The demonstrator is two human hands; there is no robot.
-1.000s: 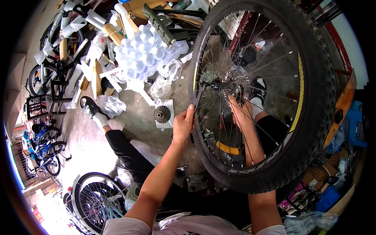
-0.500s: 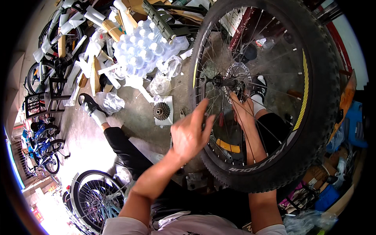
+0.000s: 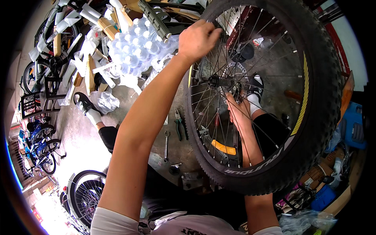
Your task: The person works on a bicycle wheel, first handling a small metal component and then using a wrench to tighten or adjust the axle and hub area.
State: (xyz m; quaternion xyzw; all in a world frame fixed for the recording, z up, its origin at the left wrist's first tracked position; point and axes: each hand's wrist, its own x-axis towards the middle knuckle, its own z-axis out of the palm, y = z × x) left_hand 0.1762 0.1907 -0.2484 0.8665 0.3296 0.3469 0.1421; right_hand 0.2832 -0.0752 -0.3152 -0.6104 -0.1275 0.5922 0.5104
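Note:
A bicycle wheel (image 3: 250, 178) with a thick knobbly black tyre and yellow rim stripes stands tilted in front of me. My left hand (image 3: 199, 40) is at its upper left edge, fingers curled over the rim and tyre. Seen through the spokes, my right hand (image 3: 239, 109) is closed at the hub (image 3: 225, 83), below the brake disc (image 3: 235, 70); part of its grip is hidden. That forearm passes behind the lower rim. On the floor left of the wheel lie green-handled pliers (image 3: 180, 126) and a spanner (image 3: 166, 147).
A wrapped pack of water bottles (image 3: 135, 49) lies at the far left, beside cardboard and foam wrapping. A small bicycle wheel (image 3: 88, 196) is at lower left, and several bicycles (image 3: 43, 147) stand beyond. At right are a blue case (image 3: 352, 125) and piled boxes (image 3: 313, 178).
My left hand has moved up and away, from in front of the wheel's left side to its upper left rim. My left arm now covers the sprocket cassette. The right hand stays at the hub.

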